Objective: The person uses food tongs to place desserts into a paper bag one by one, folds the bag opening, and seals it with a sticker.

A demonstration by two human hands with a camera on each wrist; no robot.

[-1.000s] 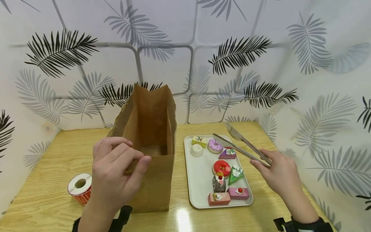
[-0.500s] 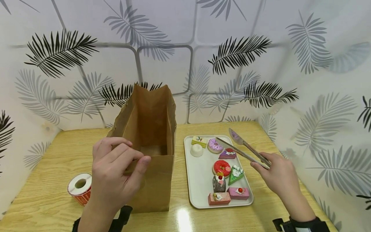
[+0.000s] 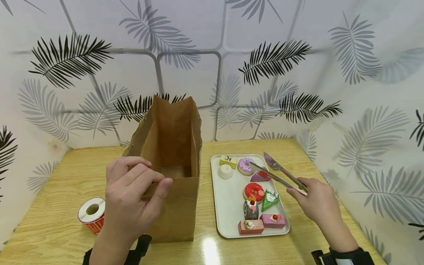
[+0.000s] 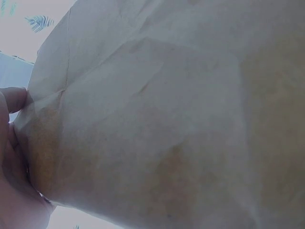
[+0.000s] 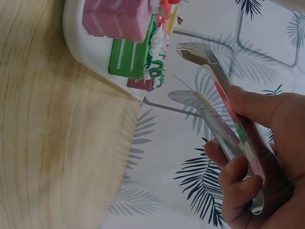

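My left hand (image 3: 135, 195) pinches the near rim of a tall, open brown paper bag (image 3: 180, 209). Most of the left wrist view is filled by the side of the paper bag (image 4: 152, 119), with the hand (image 4: 16, 181) at its edge. On the right, my right hand (image 3: 321, 200) grips metal tongs (image 3: 291, 177) whose arms are spread with nothing between them. One tip overlaps the purple triangular cake slice (image 3: 260, 177) and the lilac donut (image 3: 244, 167); the other lies past the right rim of the white tray (image 3: 228, 202). The right wrist view shows fingers wrapped round the tongs (image 5: 214, 122).
Toy sweets on the tray include a red donut (image 3: 254, 190), a green slice (image 3: 269, 200), a dark roll cake (image 3: 250, 209), two pink bar cakes, a white bun (image 3: 225, 171) and a yellow cake (image 3: 228, 161). A label roll (image 3: 91, 213) stands left of the bag.
The tongs have come down and slightly right, their tips nearing the purple slice at the tray's right side. My left hand and the bag have stayed put.
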